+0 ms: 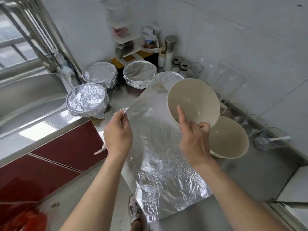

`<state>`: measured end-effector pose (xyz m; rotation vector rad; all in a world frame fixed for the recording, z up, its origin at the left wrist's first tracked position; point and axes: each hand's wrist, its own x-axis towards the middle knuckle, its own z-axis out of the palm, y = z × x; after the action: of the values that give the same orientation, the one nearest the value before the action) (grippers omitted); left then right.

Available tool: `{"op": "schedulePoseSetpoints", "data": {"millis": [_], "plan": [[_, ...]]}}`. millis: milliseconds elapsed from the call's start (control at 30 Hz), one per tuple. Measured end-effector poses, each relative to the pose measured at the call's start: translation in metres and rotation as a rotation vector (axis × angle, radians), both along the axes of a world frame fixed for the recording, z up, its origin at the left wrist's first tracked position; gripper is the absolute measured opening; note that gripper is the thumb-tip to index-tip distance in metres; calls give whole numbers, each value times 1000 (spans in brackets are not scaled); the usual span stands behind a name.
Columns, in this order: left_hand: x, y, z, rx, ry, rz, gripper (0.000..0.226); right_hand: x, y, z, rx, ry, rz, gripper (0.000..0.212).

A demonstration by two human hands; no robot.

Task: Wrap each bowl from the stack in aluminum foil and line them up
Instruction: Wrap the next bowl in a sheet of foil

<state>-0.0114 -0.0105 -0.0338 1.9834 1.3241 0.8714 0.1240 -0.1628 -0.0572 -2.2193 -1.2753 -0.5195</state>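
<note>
Left hand point(117, 132) pinches the left edge of the foil sheet point(158, 155), raising that corner. The rest of the sheet lies crumpled on the steel counter point(250, 172) and overhangs its near edge.

Right hand point(195, 140) grips the rim of a beige bowl point(193, 102), index finger laid inside. The bowl is lifted and tilted, its opening facing the camera.

The bowl stack point(230, 137) sits at 4 o'clock from the held bowl, touching the sheet's right edge.

Three wrapped bowls point(86, 100) stand at 10 to 11 o'clock of the sheet. A fourth point(168, 77) at 12 o'clock is partly hidden by the raised foil and the held bowl.

Sink point(25, 90) at 9 o'clock. Jars point(180, 67) and a steel canister point(170, 43) crowd the corner at 12 o'clock. A glass holding a spoon point(271, 139) stands at 3 o'clock (contents unclear).
</note>
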Motion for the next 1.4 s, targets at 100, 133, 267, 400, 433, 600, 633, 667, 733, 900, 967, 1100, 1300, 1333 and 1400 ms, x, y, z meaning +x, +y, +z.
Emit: {"op": "schedulePoseSetpoints", "data": {"millis": [100, 133, 267, 400, 433, 600, 633, 667, 733, 900, 967, 1100, 1300, 1333, 1400], "plan": [[-5, 15, 35, 117, -5, -13, 24, -11, 6, -15, -34, 16, 23, 59], [-8, 18, 45, 163, -4, -21, 24, -14, 6, -21, -54, 28, 39, 58], [-21, 21, 81, 330, -77, -38, 20, -34, 11, -41, -264, 137, 111, 86], [-23, 22, 103, 189, -357, -126, 23, -57, 28, -53, -395, 151, 136, 63], [-22, 21, 106, 89, -466, -140, 22, -62, 33, -54, -431, 171, 143, 55], [-18, 23, 100, -571, -1054, -138, 11, -50, 50, -37, -638, 450, 89, 50], [-16, 24, 94, -637, -1096, -95, 12, -39, 51, -26, -638, 593, 73, 55], [-14, 25, 88, -685, -1116, -47, 14, -29, 50, -11, -507, 815, 65, 52], [-10, 24, 73, -756, -1133, 27, 17, -12, 44, 17, 80, 1447, 78, 18], [1, 11, 29, -818, -971, 182, 14, 9, 20, 13, 633, 2193, 333, 83], [5, 6, 9, -819, -882, 199, 6, 5, 19, 6, 641, 2140, 350, 57], [4, -2, -20, -900, -774, 232, 34, 9, 24, -10, 716, 2024, -9, 41], [-9, -9, -48, -1087, -525, 212, 17, 12, 12, -41, 445, 1785, -440, 31], [-9, -9, -51, -1107, -510, 220, 27, 13, 12, -46, 434, 1774, -472, 37], [-8, -9, -61, -1125, -482, 254, 49, 17, 11, -54, 437, 1814, -497, 55]]}}
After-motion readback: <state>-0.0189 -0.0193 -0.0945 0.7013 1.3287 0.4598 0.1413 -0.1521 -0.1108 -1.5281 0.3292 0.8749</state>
